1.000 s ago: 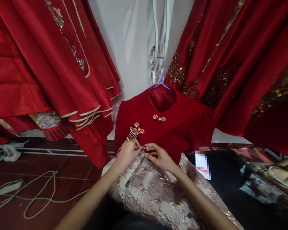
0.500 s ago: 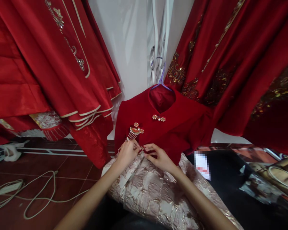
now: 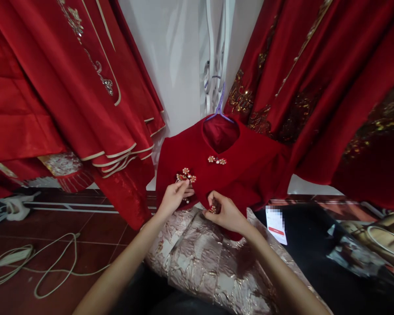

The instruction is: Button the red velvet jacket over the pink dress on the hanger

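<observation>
A red jacket [image 3: 200, 148] hangs in front of me from a purple hanger [image 3: 219, 107], its lower part over a pale patterned brocade cloth [image 3: 197, 262]. My left hand [image 3: 174, 197] is closed at the lower edge of a fan-shaped beaded brooch [image 3: 185, 175], its fingers covering most of the hanging tassels. Lower and to the right, my right hand [image 3: 226, 211] pinches a small gold beaded ornament [image 3: 213, 209] at the jacket's front edge; the fingers partly hide it. A flower-shaped beaded clasp [image 3: 217, 160] sits below the neckline.
Red embroidered garments hang left [image 3: 118, 122] and right [image 3: 315, 109]. A phone [image 3: 276, 225] lies on a black surface [image 3: 302, 245] to the right, near a clear plastic bag [image 3: 354, 258]. A white cable [image 3: 55, 273] loops across the tiled floor at left.
My hands, together at the jacket's front edge before, are now apart. The left has moved up to the brooch's tassels; the right has shifted slightly right with the gold ornament.
</observation>
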`<state>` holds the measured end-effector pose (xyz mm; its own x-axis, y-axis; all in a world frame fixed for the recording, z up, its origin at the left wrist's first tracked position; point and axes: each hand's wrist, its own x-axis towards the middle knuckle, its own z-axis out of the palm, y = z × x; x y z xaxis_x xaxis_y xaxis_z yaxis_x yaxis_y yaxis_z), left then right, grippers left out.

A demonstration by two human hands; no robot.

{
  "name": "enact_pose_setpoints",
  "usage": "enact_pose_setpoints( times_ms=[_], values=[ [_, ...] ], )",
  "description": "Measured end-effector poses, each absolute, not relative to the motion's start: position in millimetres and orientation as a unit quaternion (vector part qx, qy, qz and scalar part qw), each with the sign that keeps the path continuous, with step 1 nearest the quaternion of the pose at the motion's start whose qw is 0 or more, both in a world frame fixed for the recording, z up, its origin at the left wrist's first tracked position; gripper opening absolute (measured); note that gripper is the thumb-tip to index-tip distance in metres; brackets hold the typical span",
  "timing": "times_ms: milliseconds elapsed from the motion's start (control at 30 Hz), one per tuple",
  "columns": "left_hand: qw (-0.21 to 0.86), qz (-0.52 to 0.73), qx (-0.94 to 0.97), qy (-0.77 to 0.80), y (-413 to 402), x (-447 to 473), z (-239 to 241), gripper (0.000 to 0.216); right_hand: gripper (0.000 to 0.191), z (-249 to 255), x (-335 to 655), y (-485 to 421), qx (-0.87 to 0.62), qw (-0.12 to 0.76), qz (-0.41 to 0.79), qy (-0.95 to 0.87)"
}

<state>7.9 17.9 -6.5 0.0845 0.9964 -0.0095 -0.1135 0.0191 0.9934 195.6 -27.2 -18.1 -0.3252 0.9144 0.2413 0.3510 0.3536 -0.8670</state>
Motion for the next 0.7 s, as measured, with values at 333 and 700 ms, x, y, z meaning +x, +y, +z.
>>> enact_pose_setpoints(
  times_ms=[333,700],
  values=[
    [0.575,0.608,0.363,0.41,22.7,26.4,-0.5,0.031,0.023,-1.4,213.0,-28.7,-0.398,0.356,0.388,-0.751],
    [0.552,0.626,0.336,0.437,26.1,28.0,-1.2,0.03,0.023,-1.0,213.3,-29.8,-0.394,0.347,0.375,-0.764]
  ],
)
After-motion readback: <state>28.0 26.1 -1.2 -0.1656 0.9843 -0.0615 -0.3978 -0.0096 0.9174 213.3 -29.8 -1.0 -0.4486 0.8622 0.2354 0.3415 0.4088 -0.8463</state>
